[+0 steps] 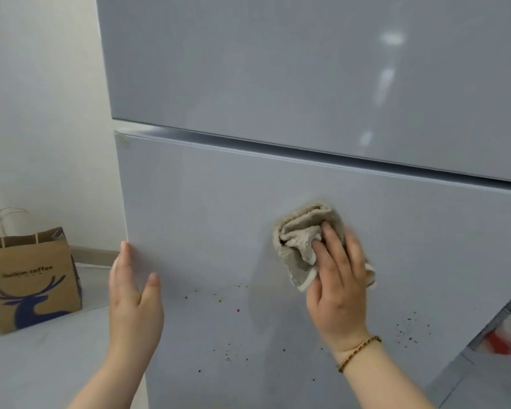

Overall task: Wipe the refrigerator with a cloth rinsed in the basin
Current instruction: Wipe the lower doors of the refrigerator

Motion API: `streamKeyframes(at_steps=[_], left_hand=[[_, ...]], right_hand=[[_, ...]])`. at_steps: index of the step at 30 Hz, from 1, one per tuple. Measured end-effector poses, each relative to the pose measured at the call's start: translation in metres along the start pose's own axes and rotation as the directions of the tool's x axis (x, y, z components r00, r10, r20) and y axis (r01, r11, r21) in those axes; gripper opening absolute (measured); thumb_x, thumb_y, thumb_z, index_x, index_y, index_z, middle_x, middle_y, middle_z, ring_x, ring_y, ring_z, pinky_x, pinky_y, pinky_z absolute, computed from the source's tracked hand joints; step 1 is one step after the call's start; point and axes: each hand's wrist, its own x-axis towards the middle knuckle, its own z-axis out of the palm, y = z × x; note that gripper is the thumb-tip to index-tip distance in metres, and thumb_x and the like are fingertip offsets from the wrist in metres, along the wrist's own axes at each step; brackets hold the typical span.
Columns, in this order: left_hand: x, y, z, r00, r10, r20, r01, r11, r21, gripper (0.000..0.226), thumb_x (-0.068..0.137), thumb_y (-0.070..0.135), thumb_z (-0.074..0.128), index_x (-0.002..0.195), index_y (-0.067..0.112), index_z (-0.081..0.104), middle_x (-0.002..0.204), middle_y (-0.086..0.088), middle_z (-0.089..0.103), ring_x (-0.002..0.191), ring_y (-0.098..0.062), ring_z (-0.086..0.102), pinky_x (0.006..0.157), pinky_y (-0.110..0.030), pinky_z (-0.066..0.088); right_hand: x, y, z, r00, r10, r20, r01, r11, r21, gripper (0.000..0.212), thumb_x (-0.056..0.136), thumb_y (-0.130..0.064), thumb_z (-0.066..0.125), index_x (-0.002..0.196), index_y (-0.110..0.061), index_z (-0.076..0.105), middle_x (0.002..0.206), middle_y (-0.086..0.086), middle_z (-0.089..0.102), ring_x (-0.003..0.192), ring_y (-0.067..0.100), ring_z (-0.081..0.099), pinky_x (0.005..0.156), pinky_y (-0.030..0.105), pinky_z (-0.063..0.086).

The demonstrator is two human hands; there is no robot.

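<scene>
A pale grey refrigerator (219, 202) fills most of the view, with an upper door and a lower door split by a dark gap. My right hand (340, 278) presses a crumpled beige cloth (301, 240) flat against the lower door, fingers spread over it. My left hand (133, 296) rests open against the lower door's left edge, fingers pointing up. Small red and dark specks (236, 309) dot the door below the cloth. No basin is in view.
A brown paper coffee bag (30, 281) with a blue deer print stands on the floor to the left, by the white wall (42, 113). At the lower right, something with red markings (502, 340) shows beside the refrigerator.
</scene>
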Motion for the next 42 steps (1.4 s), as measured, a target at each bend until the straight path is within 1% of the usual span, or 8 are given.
streamKeyframes(at_steps=[3,6,11,18,22,28,37,42], left_hand=[[0.0,0.001,-0.007,0.999,-0.03,0.038,0.034,0.995,-0.091,0.054,0.095,0.002,0.035,0.143,0.024,0.022,0.139,0.007,0.031,0.13,-0.012,0.03,0.11,-0.033,0.023],[0.002,0.0,-0.014,0.996,-0.037,0.075,0.047,0.99,-0.136,0.053,0.095,0.0,0.033,0.142,0.024,0.026,0.13,0.014,0.033,0.119,-0.002,0.031,0.104,-0.024,0.024],[0.006,-0.002,-0.026,0.986,-0.078,0.149,0.106,0.976,-0.192,0.049,0.096,0.004,0.034,0.138,0.029,0.033,0.136,0.009,0.039,0.115,-0.003,0.036,0.1,-0.025,0.028],[0.012,-0.004,-0.034,0.981,-0.048,0.19,0.094,0.966,-0.242,0.039,0.096,0.007,0.034,0.118,0.038,0.04,0.131,0.008,0.046,0.122,-0.008,0.041,0.108,-0.032,0.03],[0.016,-0.006,-0.04,0.981,-0.017,0.193,0.066,0.966,-0.25,0.037,0.082,0.042,0.036,0.117,0.037,0.044,0.131,0.008,0.049,0.121,-0.008,0.044,0.106,-0.034,0.033],[0.019,-0.007,-0.043,0.973,0.005,0.232,0.053,0.969,-0.24,0.027,0.094,0.035,0.039,0.12,0.034,0.044,0.13,0.006,0.051,0.12,-0.006,0.045,0.101,-0.025,0.032],[0.013,-0.009,-0.036,0.979,0.01,0.203,0.049,0.959,-0.28,0.036,0.078,0.04,0.042,0.111,0.051,0.033,0.122,0.021,0.045,0.119,0.0,0.041,0.099,-0.024,0.03],[0.014,-0.011,-0.039,0.974,0.023,0.226,0.043,0.959,-0.281,0.036,0.08,0.034,0.049,0.103,0.057,0.033,0.12,0.021,0.046,0.095,0.022,0.045,0.097,-0.026,0.032]], right_hand=[[-0.001,-0.028,0.02,0.99,0.106,-0.089,-0.109,0.993,-0.037,0.035,0.096,-0.009,0.019,0.124,-0.011,0.04,0.141,0.009,0.032,0.138,0.023,0.016,0.114,0.036,0.017],[-0.038,-0.052,0.037,0.994,-0.091,0.061,0.095,0.993,-0.074,0.036,0.097,-0.008,0.018,0.13,-0.016,0.032,0.155,-0.003,0.012,0.144,0.021,0.005,0.117,0.036,0.011],[-0.048,-0.053,0.033,0.797,-0.522,0.303,0.541,0.841,0.026,0.034,0.099,-0.01,0.02,0.11,-0.02,0.051,0.121,-0.006,0.062,0.119,0.019,0.044,0.111,0.032,0.021],[0.045,-0.083,0.041,0.992,-0.057,-0.115,0.06,0.998,0.025,0.03,0.095,-0.01,0.027,0.112,-0.016,0.051,0.127,-0.008,0.054,0.106,0.025,0.042,0.092,0.034,0.034],[0.008,-0.113,0.065,0.987,-0.162,0.009,0.162,0.987,-0.024,0.034,0.096,-0.008,0.021,0.111,-0.017,0.05,0.12,-0.003,0.064,0.108,0.025,0.042,0.097,0.035,0.029],[-0.059,-0.119,0.075,0.692,-0.615,0.377,0.639,0.766,0.078,0.062,0.097,-0.007,0.012,0.087,-0.025,0.071,0.097,-0.01,0.072,0.103,0.02,0.045,0.101,0.034,0.023],[0.009,-0.09,0.05,0.969,-0.24,0.053,0.239,0.971,0.028,0.03,0.094,-0.015,0.03,0.113,-0.018,0.052,0.127,-0.006,0.056,0.109,0.023,0.044,0.097,0.033,0.031],[-0.04,-0.058,0.042,0.647,-0.681,0.342,0.704,0.706,0.074,0.033,0.098,-0.008,0.019,0.104,-0.019,0.05,0.11,-0.008,0.069,0.109,0.019,0.047,0.103,0.032,0.024]])
